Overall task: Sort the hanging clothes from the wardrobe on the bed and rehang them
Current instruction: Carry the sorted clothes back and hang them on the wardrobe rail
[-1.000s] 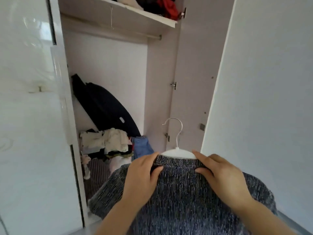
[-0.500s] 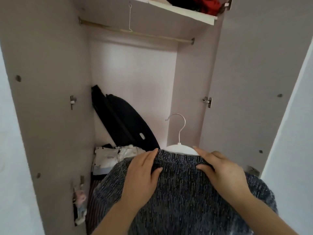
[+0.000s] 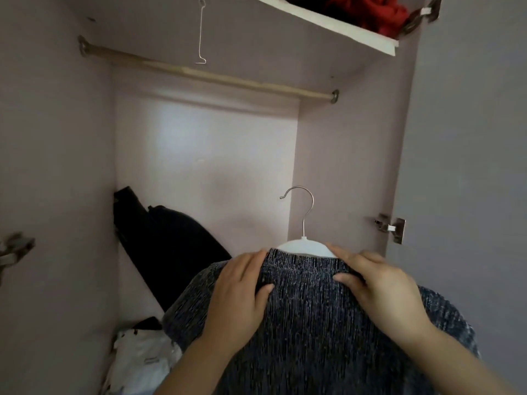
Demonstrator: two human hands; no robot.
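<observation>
The dark knit sweater (image 3: 313, 323) on its white hanger (image 3: 303, 246) has come nearer the open wardrobe, well below the rail (image 3: 216, 74). The left hand (image 3: 242, 292) and right hand (image 3: 382, 289) each pinch a shoulder beside the collar, thumbs in front. A wire hook (image 3: 201, 38) hangs higher up, and a black bag (image 3: 171, 246) leans behind.
</observation>
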